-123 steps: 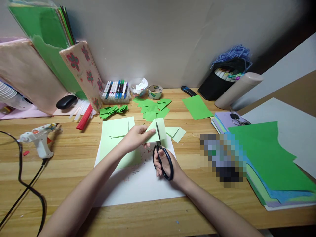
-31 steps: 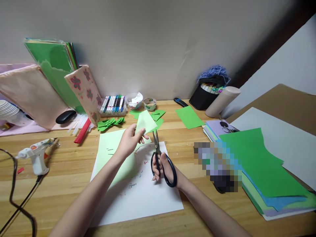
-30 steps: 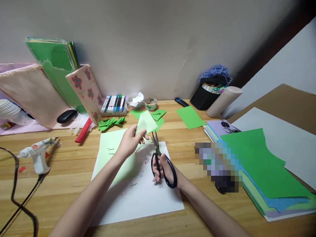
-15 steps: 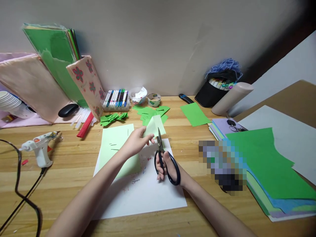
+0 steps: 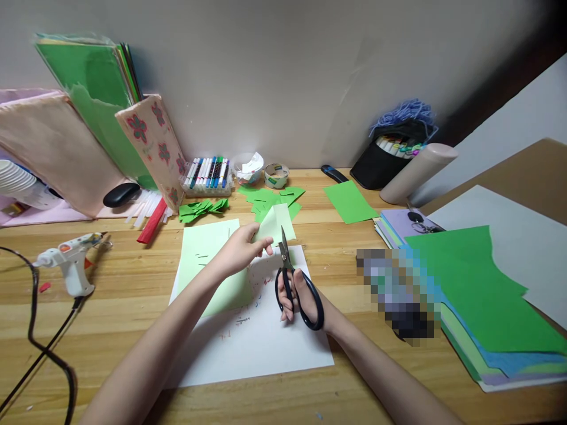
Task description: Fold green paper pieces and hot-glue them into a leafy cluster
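Between its fingers my left hand [image 5: 241, 249] holds a folded piece of pale green paper [image 5: 279, 223]. Black-handled scissors [image 5: 310, 301] are in my right hand [image 5: 296, 292], with thumb and fingers through the loops. Their slightly parted blades point away from me and lie at the lower edge of the folded piece; whether they are cutting into it I cannot tell. Under my left wrist lies a larger pale green sheet [image 5: 190, 254] with short dark marks. It rests on a white sheet [image 5: 274, 351] bearing small coloured scribbles.
Bright green cut pieces [image 5: 266, 200] and a green square [image 5: 349, 202] lie beyond my hands. A tape roll [image 5: 276, 176] and a marker box [image 5: 207, 176] stand by the wall. At left is a glue gun [image 5: 75, 262] with its cord; at right, stacked coloured paper [image 5: 482, 289].
The folded paper and scissors stay nearly in place. My left fingertips have shifted slightly left, away from the blades. The whole view has tilted a little.
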Available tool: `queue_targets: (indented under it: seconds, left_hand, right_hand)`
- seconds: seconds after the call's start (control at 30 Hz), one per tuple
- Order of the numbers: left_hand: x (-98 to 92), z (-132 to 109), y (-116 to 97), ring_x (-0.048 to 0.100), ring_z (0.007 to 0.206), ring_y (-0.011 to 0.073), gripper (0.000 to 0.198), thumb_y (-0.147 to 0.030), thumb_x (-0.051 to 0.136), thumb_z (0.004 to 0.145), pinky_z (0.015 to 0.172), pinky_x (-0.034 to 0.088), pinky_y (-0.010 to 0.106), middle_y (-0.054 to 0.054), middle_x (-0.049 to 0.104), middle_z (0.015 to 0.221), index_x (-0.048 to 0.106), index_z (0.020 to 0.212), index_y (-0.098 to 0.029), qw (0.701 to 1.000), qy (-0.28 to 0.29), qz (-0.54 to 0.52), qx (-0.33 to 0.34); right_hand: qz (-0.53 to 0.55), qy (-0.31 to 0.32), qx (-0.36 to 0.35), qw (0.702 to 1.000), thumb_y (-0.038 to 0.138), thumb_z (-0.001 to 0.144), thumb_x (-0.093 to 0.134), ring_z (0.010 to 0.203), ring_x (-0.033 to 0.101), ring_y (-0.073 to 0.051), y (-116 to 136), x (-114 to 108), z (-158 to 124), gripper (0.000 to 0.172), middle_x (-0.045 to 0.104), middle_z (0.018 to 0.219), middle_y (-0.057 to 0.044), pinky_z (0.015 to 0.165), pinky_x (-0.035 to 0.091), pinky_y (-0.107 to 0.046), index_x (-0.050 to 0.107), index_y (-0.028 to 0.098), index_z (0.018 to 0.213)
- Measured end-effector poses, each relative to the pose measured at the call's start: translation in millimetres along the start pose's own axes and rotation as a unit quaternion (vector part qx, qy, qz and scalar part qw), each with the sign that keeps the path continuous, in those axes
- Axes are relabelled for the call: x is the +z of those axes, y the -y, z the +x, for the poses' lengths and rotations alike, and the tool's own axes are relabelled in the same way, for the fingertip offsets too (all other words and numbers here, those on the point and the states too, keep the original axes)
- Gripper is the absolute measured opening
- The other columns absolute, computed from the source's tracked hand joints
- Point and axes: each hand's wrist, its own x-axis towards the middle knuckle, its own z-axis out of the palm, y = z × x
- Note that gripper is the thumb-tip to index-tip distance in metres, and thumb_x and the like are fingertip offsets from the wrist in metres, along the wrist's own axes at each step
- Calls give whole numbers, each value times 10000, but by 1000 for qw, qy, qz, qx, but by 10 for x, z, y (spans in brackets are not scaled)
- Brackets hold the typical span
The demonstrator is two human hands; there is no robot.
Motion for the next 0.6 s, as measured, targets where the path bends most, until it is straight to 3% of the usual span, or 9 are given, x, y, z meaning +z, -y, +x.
queue_targets:
  seconds: [0.3,0.6]
  left_hand:
    - [-12,-21,-54,498,570,115,240,-384,494,762,499,377,221,29,619,698,542,734,-151,1000,-6,10,1]
    - [-30,6,30,503,572,116,238,-392,508,769,482,371,206,25,621,673,514,722,-159,1000,6,12,-3]
  right_hand:
    - [-7,-4,4,1000,826,645,276,345,396,-56,4,3,-9,657,366,460,103,468,493,-269,401,194,773]
    - [-14,1,0,1000,806,672,286,326,390,-48,-7,-5,-12,634,360,450,107,424,485,-242,399,188,762]
